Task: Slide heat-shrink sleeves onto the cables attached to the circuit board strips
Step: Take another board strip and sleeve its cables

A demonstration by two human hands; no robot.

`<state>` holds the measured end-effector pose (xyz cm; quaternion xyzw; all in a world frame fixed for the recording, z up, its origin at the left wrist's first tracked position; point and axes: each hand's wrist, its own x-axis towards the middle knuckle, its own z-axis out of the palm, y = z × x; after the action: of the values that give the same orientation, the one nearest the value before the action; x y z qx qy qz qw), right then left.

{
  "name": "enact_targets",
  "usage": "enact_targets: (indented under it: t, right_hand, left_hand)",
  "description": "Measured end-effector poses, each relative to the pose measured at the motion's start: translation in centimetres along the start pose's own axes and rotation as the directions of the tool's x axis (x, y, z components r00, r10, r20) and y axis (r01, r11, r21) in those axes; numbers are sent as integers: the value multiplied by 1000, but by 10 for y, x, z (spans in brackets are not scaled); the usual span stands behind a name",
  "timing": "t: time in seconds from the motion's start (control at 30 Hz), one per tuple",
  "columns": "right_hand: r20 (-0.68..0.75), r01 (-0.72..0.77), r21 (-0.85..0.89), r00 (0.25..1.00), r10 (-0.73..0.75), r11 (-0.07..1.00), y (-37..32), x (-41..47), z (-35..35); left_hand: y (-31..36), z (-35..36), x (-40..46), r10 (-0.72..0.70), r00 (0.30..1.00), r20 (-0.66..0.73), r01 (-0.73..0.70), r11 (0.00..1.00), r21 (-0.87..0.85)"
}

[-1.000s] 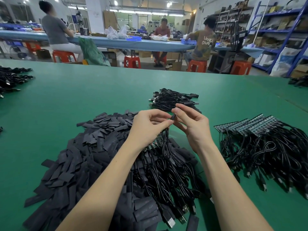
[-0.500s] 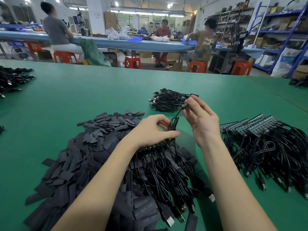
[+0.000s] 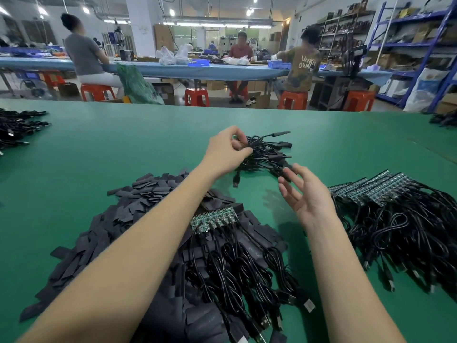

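My left hand (image 3: 228,152) reaches forward and pinches a black cable at the far bundle of sleeved cables (image 3: 268,154), whose plug end (image 3: 236,180) hangs just above the table. Nearer me, my right hand (image 3: 305,191) hovers with its fingers spread and holds nothing. A circuit board strip (image 3: 214,219) with several black cables (image 3: 237,273) attached lies under my left forearm. It rests on a large heap of flat black heat-shrink sleeves (image 3: 118,231).
Several more circuit board strips with cables (image 3: 395,214) are stacked at the right. Another cable pile (image 3: 17,127) lies at the far left, on the green table (image 3: 111,144). People sit on orange stools at a blue bench beyond.
My left hand has left the strip and carried a cable forward to the far bundle. My right hand has let go of the cable end and dropped back, fingers spread.
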<state>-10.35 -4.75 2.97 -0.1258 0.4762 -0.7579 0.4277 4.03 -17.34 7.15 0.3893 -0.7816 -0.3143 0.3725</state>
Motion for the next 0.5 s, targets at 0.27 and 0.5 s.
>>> enact_targets:
  t: [0.27,0.5]
  right_hand:
    - [72,-69,-81,995,75,994,5,1,2]
    - [149,-91,-139,983,112,986,8,-4,9]
  left_hand:
    - [-8,22,72,145,988,52,-150,819,554]
    - [-33,46,77,53,994,93,-103,693,714]
